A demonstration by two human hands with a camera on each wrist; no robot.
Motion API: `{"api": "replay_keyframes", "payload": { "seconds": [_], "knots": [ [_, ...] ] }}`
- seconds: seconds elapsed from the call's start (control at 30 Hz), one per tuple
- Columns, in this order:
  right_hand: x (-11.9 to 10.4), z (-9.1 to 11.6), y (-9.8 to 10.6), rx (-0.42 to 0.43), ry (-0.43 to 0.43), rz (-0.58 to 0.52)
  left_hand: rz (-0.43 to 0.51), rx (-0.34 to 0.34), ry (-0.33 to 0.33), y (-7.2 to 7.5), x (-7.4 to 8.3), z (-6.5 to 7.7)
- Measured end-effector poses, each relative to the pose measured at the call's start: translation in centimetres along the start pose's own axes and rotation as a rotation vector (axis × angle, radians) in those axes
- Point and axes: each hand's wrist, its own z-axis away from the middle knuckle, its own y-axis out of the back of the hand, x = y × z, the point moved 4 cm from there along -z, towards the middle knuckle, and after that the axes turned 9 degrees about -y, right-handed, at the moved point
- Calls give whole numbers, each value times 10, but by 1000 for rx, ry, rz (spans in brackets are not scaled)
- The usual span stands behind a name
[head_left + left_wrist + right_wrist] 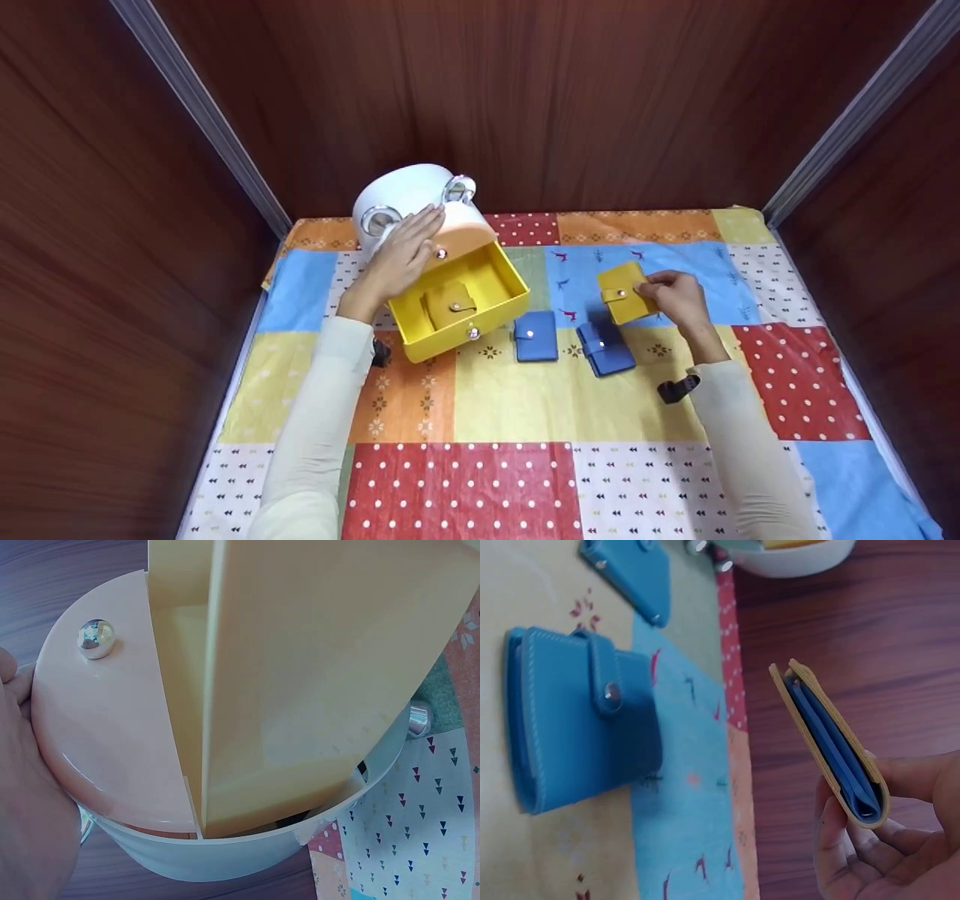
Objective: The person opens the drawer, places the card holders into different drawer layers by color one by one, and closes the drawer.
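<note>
With fingers straight, my left hand [397, 262] rests on a white rounded drawer box [416, 184], beside its peach upper drawer front [469, 238]. The yellow lower drawer [442, 343] is pulled out. A yellow snap wallet [444, 301] lies inside it. My right hand [679, 300] pinches another yellow wallet [621, 289] by its edge, above the cloth. Edge-on in the right wrist view, this held wallet [843, 739] shows blue inner layers. Just below it in the head view lies a blue wallet [609, 352], with a second blue wallet [535, 337] to its left.
A patchwork cloth [517, 487] covers the table. Dark wood panels [525, 97] enclose the back and both sides. Two silvery rings [381, 220] stand on the box, and round knobs [473, 334] sit on the drawer fronts.
</note>
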Motion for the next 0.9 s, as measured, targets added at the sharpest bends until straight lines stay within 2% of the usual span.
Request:
{"api": "replay_keyframes", "payload": {
  "seconds": [0.3,0.7,0.9],
  "knots": [
    [-12,8,-7,-24,45,-45,-2,3,5,0,1,0],
    [-27,14,-14,-14,82,-26,9,11,-13,0,1,0],
    [-41,18,-19,-25,91,-48,9,7,3,0,0,-1]
  ]
}}
